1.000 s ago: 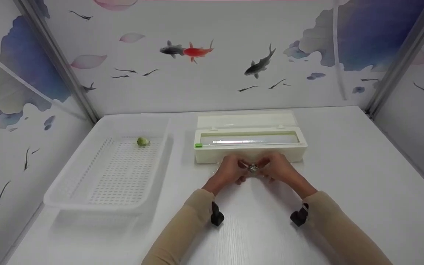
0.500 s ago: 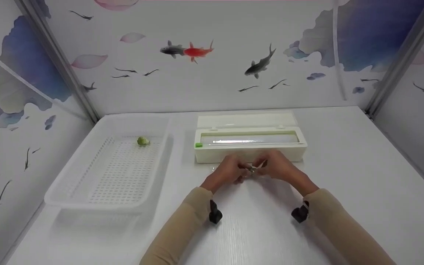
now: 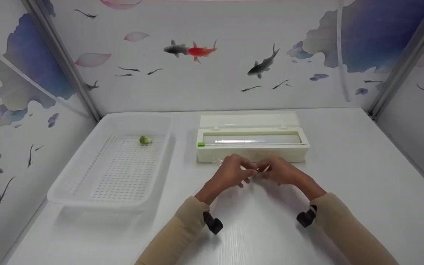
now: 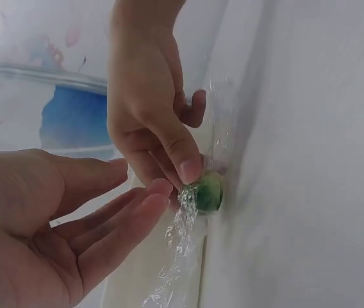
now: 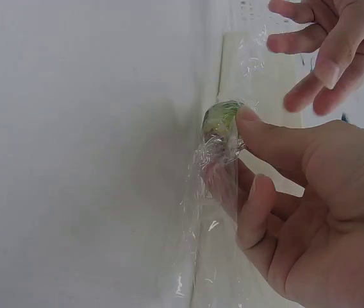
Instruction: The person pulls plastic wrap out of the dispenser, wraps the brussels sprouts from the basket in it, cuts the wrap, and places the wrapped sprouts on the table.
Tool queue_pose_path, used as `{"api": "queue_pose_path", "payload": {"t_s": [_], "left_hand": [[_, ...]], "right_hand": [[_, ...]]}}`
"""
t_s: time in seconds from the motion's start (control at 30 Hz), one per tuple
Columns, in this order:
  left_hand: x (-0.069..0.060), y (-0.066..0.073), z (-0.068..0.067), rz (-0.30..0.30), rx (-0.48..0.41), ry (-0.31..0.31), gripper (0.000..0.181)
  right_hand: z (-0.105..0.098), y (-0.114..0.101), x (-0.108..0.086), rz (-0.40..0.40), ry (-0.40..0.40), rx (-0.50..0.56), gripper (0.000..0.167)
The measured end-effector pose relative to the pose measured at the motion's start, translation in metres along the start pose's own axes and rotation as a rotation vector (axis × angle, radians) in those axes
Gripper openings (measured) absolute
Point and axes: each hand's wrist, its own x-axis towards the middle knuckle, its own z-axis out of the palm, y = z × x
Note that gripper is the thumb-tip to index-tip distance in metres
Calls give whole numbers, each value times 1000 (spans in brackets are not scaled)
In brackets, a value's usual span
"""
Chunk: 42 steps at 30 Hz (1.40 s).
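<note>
In the right wrist view a small green vegetable piece point(image 5: 220, 119) sits in crinkled clear film point(image 5: 215, 151). My right hand point(image 5: 323, 192) pinches it between thumb and fingers. My left hand point(image 4: 60, 224), its fingers apart and loosely bent, is beside the wrapped piece point(image 4: 209, 192) in the left wrist view and holds nothing there. Loose film trails out on both sides of the piece. From the head view, my left hand point(image 3: 233, 171) and right hand point(image 3: 279, 170) are close together at the front of the film box, largely hiding the piece.
A cream film box point(image 3: 252, 154) with its lid raised stands behind the hands, a green slider point(image 3: 201, 144) at its left end. At the left is a white perforated basket point(image 3: 59, 197) holding another green vegetable piece point(image 3: 145, 140). Printed walls enclose the table point(image 3: 352, 165).
The hands have shifted slightly against each other, and the shiny wrapped piece seen between them earlier is now mostly covered by fingers. The head view has moved a little.
</note>
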Motion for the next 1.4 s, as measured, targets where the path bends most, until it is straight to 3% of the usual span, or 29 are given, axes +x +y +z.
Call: {"api": "queue_pose_path", "payload": {"t_s": [0.13,0.23,0.47,0.67,0.97,1.2,1.4], "left_hand": [[-17,-3,6,-30,35,-69,18],[-21,-10,12,-73,40,-78,24],[-19,-23,19,-61,-165,-46,37],[-17,-26,21,-90,-304,-31,30],[-15,-39,25,-163,-426,-57,24],[-12,-48,26,-220,-485,-73,21],[-10,-51,25,-273,-527,-101,24]], "right_hand": [[-1,-1,-10,36,-21,76,29],[-1,-3,-18,69,-31,156,31],[7,-12,-34,133,-26,312,41],[14,-16,-43,173,-8,383,44],[24,-11,-49,164,-32,401,39],[29,-8,-48,163,-48,351,39],[34,-10,-50,129,-52,302,50]]}}
